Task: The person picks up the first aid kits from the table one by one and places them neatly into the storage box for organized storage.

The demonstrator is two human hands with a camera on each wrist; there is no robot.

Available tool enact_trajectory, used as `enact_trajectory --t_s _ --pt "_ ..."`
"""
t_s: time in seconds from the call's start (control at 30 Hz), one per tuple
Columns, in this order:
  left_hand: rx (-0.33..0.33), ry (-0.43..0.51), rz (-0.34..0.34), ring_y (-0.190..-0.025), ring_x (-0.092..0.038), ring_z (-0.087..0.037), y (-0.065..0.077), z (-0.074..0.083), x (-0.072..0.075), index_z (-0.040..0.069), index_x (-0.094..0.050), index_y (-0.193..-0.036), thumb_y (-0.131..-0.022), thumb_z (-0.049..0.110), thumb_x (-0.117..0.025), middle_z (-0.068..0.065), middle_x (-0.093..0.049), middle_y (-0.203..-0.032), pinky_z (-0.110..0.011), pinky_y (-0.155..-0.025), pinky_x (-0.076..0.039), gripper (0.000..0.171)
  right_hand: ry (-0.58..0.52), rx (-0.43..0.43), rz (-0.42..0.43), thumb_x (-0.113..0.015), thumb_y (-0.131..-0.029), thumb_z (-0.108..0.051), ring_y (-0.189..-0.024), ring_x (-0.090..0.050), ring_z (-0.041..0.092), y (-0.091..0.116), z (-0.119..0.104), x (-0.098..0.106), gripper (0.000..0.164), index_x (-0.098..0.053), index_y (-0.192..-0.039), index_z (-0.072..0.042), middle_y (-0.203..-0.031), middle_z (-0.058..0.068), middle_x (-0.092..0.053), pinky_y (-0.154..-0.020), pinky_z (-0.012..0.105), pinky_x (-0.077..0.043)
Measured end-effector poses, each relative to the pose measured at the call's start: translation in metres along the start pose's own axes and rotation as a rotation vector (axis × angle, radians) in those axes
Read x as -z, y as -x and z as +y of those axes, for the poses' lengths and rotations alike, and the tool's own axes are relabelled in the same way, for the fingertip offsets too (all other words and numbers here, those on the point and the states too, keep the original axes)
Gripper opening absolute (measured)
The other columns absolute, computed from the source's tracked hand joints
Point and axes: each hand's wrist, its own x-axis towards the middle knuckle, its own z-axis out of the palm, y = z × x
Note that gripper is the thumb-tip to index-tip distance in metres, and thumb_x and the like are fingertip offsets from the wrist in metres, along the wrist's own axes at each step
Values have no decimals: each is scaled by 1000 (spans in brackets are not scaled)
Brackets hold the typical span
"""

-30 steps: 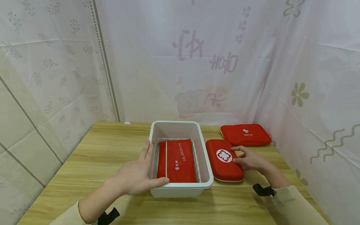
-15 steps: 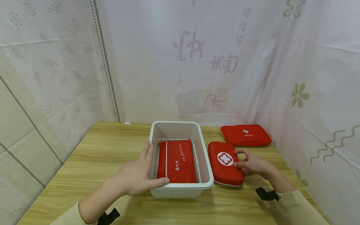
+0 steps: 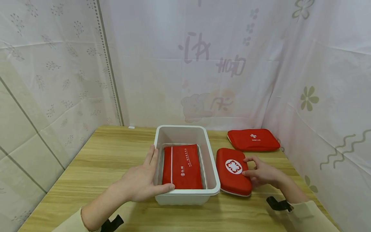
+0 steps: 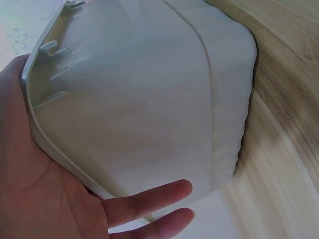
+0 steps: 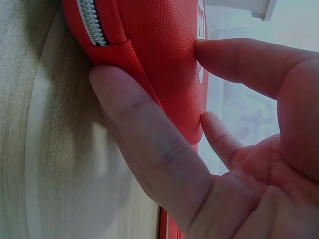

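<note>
A white plastic bin (image 3: 189, 192) stands on the table, a flat red pouch (image 3: 185, 167) with white print lying inside it. My left hand (image 3: 136, 183) rests against the bin's near left corner, its thumb along the front rim and its fingers straight against the outside of the left wall. To the right of the bin is a red zippered first aid case (image 3: 232, 180) with a white round emblem. My right hand (image 3: 263, 174) pinches its right edge; the right wrist view shows one fingertip low beside the zipper (image 5: 92, 22) and others on the upper side.
A second red first aid pouch (image 3: 255, 140) lies at the back right of the wooden table (image 3: 116, 154), behind the case. Printed curtains (image 3: 150, 80) hang along the back and both sides. A small white tab (image 3: 131, 127) sits at the table's back edge.
The zippered case has slid toward me and slightly right, turning a little, with my right hand on it. My left hand and the bin have stayed where they were.
</note>
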Motion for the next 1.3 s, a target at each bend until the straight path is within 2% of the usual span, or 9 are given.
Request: enact_trajectory --t_s 0.23,0.53,0.67,0.73,0.87,1.0,1.1,1.3 --pt "4 3 -3 -81 -72 -21 0 0 0 7 2 -177 -86 92 -61 -15 1 -186 -45 -79 -60 139 -11 8 -29 -72 -107 -17 -87 -75 25 4 6 2 72 -23 -157 -5 -115 20 -65 -80 47 -67" --pt "4 9 -4 -81 -72 -21 0 0 0 8 3 -177 -86 92 -62 -15 1 -186 -45 -81 -61 140 -65 -9 -32 -72 -107 -15 -89 -79 29 8 9 -1 74 -19 -157 -5 -124 27 -60 -79 51 -68" --pt "7 12 -5 -81 -72 -21 0 0 0 8 4 -177 -85 92 -62 -15 2 -186 -44 -81 -60 140 0 -20 -11 -73 -107 -22 -92 -77 29 9 6 1 74 -21 -157 -6 -124 26 -60 -79 51 -67" --pt "7 13 -4 -81 -72 -21 1 0 0 8 4 -177 -85 92 -62 -15 2 -186 -44 -81 -60 140 49 -8 13 -72 -108 -28 -99 -74 31 8 3 5 77 -20 -159 -5 -129 30 -58 -81 50 -66" --pt "7 8 -3 -79 -72 -20 0 0 0 8 4 -177 -86 91 -62 -15 1 -187 -45 -81 -61 140 115 36 67 -69 -109 -38 -111 -64 36 0 -4 16 87 -15 -168 -3 -151 42 -41 -85 47 -63" --pt "10 6 -3 -79 -72 -21 1 1 0 8 4 -177 -86 92 -62 -14 2 -187 -45 -81 -60 140 170 54 86 -66 -108 -45 -121 -60 42 -13 -9 22 91 -16 -172 -3 -161 47 -29 -87 44 -60" --pt "10 4 -5 -80 -72 -21 1 1 1 8 3 -177 -86 92 -62 -15 2 -186 -45 -81 -60 140 225 58 91 -66 -108 -49 -127 -60 43 -25 -14 23 91 -23 -171 0 -159 46 -36 -91 44 -60" --pt "10 -3 -3 -87 -75 -24 0 1 1 7 2 -177 -85 93 -61 -15 1 -186 -46 -80 -61 140 345 43 107 -69 -104 -55 -130 -62 43 -46 -21 19 91 -37 -165 5 -152 38 -55 -105 55 -57"
